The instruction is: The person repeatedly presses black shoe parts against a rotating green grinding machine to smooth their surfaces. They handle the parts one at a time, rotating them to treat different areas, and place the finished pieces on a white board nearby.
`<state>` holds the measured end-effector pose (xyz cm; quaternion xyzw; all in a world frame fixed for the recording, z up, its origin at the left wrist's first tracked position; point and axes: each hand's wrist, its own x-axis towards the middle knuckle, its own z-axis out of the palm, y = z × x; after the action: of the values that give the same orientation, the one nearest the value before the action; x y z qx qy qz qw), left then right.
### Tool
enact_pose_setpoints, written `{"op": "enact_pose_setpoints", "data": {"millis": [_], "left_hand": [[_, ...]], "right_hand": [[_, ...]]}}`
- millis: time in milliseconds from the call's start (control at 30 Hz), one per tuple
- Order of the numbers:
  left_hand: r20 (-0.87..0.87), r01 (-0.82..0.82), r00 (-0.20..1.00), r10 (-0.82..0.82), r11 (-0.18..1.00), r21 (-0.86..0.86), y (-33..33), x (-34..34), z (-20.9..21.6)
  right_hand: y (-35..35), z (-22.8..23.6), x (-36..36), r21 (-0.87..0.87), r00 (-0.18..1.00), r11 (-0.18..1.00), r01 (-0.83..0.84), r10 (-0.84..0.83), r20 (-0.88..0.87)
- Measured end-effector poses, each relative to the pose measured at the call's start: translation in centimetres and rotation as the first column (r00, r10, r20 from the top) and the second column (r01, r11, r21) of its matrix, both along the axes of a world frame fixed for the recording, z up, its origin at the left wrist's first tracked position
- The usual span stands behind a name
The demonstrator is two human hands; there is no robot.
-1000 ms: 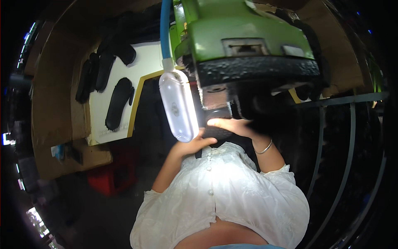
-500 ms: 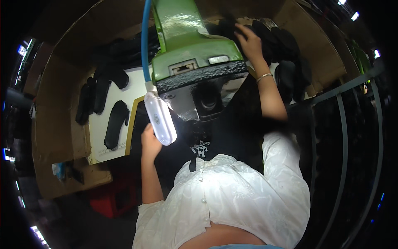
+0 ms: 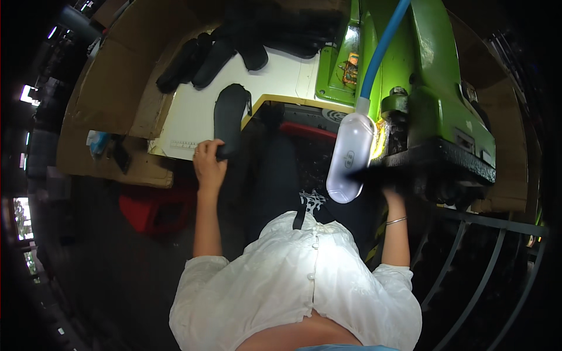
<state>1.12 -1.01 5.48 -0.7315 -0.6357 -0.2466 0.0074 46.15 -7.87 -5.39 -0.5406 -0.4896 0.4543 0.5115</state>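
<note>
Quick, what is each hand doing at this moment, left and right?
Left hand: closed on the near end of a black sole piece on the white table.
Right hand: hidden under the green machine; cannot tell.

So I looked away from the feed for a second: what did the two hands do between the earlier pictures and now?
The left hand went out left to the white table and closed its grip on the black sole piece there. The right hand came back from the pile beyond the green machine to just under its head. Machine and lamp look unchanged.
</note>
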Motion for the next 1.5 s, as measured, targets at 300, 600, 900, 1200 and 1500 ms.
{"op": "enact_pose_setpoints", "data": {"millis": [300, 600, 900, 1200, 1500], "left_hand": [[0.895, 0.708, 0.298, -0.332, 0.706, 0.027, -6.9, 16.7, 4.2], [0.931, 0.886, 0.282, -0.230, 0.435, -0.161, -4.9, 21.4, 8.4], [0.900, 0.748, 0.393, -0.186, 0.634, -0.196, -6.4, 21.0, 3.8], [0.877, 0.746, 0.420, -0.233, 0.639, -0.187, -4.4, 17.2, 6.1], [0.832, 0.754, 0.456, -0.317, 0.633, -0.173, -1.8, 11.4, 1.9]], "right_hand": [[-5.7, 7.7, -10.0, -0.261, 0.880, 0.884, -0.388, 0.439, 0.179], [-8.8, 10.1, -12.2, -0.100, 0.997, 0.993, -0.064, 0.060, -0.043], [-11.1, 14.3, 2.4, -0.106, 0.988, 0.992, 0.075, -0.088, -0.124], [-6.1, 15.3, -2.9, 0.205, 0.899, 0.956, 0.211, -0.107, -0.424], [-4.3, 14.5, -9.6, 0.037, 0.962, 0.996, 0.081, -0.069, -0.264]]}}
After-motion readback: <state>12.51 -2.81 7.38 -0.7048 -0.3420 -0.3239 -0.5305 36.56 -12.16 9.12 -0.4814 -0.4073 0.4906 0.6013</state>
